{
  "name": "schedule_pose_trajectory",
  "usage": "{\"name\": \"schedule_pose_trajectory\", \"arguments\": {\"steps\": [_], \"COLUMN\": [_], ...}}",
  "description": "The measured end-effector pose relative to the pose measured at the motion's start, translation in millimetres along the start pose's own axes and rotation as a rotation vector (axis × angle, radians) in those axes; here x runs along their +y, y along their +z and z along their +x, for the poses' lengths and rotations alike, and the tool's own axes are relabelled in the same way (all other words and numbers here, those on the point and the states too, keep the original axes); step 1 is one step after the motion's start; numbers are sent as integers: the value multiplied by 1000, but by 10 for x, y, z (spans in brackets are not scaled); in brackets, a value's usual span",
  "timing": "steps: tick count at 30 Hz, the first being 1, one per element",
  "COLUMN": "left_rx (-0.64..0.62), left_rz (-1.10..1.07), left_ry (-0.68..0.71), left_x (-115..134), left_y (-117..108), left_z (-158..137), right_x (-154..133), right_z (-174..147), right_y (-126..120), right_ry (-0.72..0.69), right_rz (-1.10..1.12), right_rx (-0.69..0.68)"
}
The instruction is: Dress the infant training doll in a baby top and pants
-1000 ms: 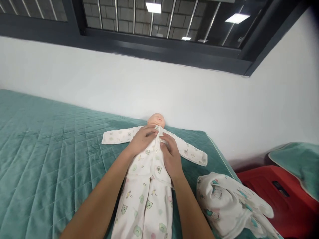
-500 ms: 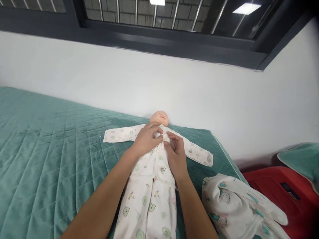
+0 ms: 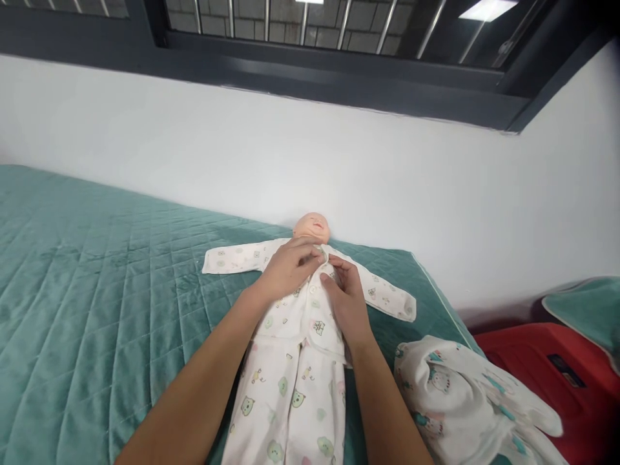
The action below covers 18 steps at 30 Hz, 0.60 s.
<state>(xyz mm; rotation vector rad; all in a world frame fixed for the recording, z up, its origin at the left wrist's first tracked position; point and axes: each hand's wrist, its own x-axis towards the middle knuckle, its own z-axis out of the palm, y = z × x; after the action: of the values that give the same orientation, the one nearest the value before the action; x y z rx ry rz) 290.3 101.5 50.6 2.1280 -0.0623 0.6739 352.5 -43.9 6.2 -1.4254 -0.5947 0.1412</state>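
1. Doll (image 3: 312, 227) in a printed baby outfit lies face up on a green quilted bed cover (image 3: 97, 310), its head next to a white wall (image 3: 290, 155).
2. The doll's long axis runs from the wall toward the camera wearer, crown pointing away and leaning slightly right, legs running out of the lower frame.
3. Sleeves of the button-front shirt (image 3: 317, 316) stretch out crosswise, the left one nearly level, the right one slanting toward the wearer; matching trousers (image 3: 290, 413) meet its hem.
4. The left hand (image 3: 285, 268) rests on the upper chest, thumb and forefinger bent toward the front opening; the right hand (image 3: 349, 300) faces it from the other side, fingers (image 3: 343, 263) curled. Whether either pair pinches fabric cannot be told.
5. A crumpled white garment (image 3: 455, 387) with teal print lies right of the forearms, near a red plastic object (image 3: 527, 368).
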Motion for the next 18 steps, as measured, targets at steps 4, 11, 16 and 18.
{"name": "schedule_pose_trajectory", "arguments": {"steps": [4, 11, 16, 18], "left_rx": [7, -116, -92, -108], "left_rz": [-34, 23, 6, -19], "left_ry": [-68, -40, -44, -40], "left_x": [20, 22, -25, -56], "left_y": [-54, -121, -138, -148], "left_z": [-16, -203, -433, -469], "right_x": [18, -36, -60, -60], "right_z": [35, 50, 41, 44], "right_y": [-114, -245, -253, -253], "right_ry": [-15, -22, 8, 14], "right_rz": [-2, -75, -147, -156], "right_rx": [-116, -316, -335, -327]}}
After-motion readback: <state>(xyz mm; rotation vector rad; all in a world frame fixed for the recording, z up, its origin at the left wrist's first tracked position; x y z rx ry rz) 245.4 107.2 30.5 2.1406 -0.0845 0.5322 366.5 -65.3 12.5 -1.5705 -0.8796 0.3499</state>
